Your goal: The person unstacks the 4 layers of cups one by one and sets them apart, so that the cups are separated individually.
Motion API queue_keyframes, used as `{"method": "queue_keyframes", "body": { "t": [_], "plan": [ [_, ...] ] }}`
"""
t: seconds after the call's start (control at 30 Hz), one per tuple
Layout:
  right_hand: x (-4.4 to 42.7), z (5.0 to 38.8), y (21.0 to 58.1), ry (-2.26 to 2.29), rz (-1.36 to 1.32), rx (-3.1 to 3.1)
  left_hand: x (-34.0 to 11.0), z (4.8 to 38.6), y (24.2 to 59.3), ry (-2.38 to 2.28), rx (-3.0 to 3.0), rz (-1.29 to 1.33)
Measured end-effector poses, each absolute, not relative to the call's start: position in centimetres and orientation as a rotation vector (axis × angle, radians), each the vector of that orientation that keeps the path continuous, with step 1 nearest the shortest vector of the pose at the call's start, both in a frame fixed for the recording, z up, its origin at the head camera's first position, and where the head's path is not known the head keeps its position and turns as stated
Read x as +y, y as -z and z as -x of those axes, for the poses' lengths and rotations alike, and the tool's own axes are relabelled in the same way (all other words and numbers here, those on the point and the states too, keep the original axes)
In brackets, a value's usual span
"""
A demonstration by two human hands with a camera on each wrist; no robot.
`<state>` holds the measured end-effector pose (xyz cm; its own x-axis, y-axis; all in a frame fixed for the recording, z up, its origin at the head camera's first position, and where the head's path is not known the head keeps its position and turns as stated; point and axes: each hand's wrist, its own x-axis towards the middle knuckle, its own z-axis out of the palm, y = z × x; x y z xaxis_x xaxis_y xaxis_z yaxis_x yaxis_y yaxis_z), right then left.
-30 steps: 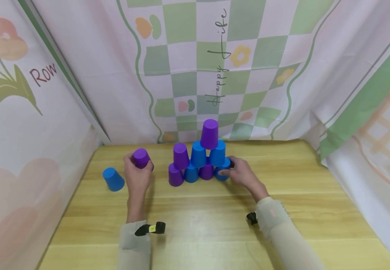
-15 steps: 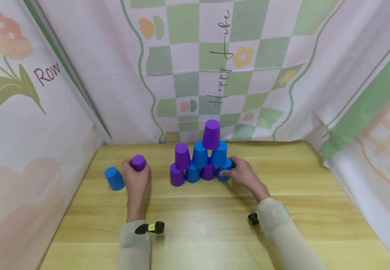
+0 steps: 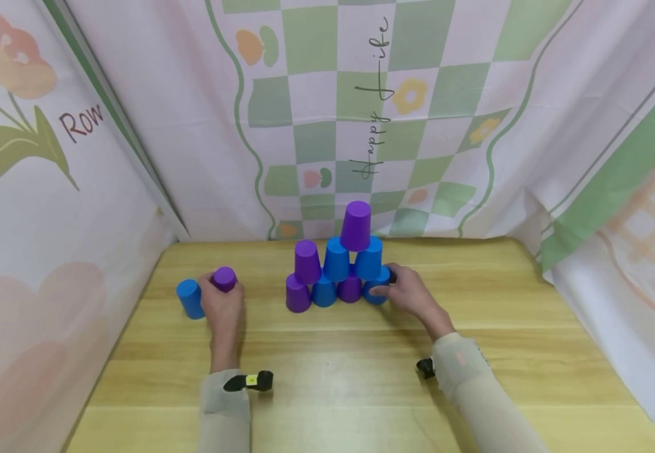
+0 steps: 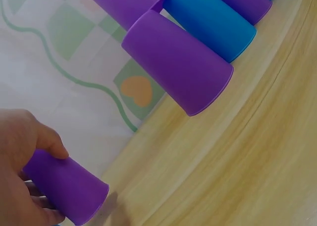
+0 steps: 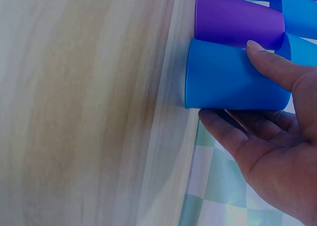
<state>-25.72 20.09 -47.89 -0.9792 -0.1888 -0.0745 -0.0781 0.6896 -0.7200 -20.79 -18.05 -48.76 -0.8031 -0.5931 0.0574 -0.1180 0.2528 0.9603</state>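
Upside-down plastic cups form a stack on the table, with a purple cup point(image 3: 355, 226) at its top resting on two blue cups. My right hand point(image 3: 409, 292) holds the blue cup point(image 5: 233, 77) at the right end of the bottom row, thumb on one side and fingers on the other. To the left of the stack, my left hand point(image 3: 224, 308) grips another purple cup point(image 4: 69, 186) between thumb and fingers. Right beside that hand stands a lone blue cup point(image 3: 190, 299), partly covered by it in the head view.
At the left end of the stack, a purple cup point(image 3: 307, 262) sits above the bottom row's purple cup point(image 3: 297, 294). Behind the wooden table point(image 3: 327, 377) hangs a checked curtain point(image 3: 361, 94). A patterned cloth wall point(image 3: 78, 220) borders the left side.
My left hand has moved left and a little nearer to me with the purple cup, closing in on the lone blue cup. My right hand stays on its cup; the stack is unchanged.
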Motion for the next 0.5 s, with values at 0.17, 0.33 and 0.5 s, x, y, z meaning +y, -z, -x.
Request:
{"method": "queue_keyframes", "body": {
  "t": [0.17,0.33,0.5],
  "plan": [
    [20.15,25.63,47.82,1.167,0.215,2.751,-18.25,20.89,49.12,1.544,-2.105,-0.641],
    [20.15,25.67,47.83,1.164,0.222,2.756,-18.22,20.97,49.14,1.548,-2.106,-0.665],
    [20.13,25.57,47.79,1.167,0.232,2.762,-18.21,21.05,49.12,1.552,-2.103,-0.680]
  ]
}}
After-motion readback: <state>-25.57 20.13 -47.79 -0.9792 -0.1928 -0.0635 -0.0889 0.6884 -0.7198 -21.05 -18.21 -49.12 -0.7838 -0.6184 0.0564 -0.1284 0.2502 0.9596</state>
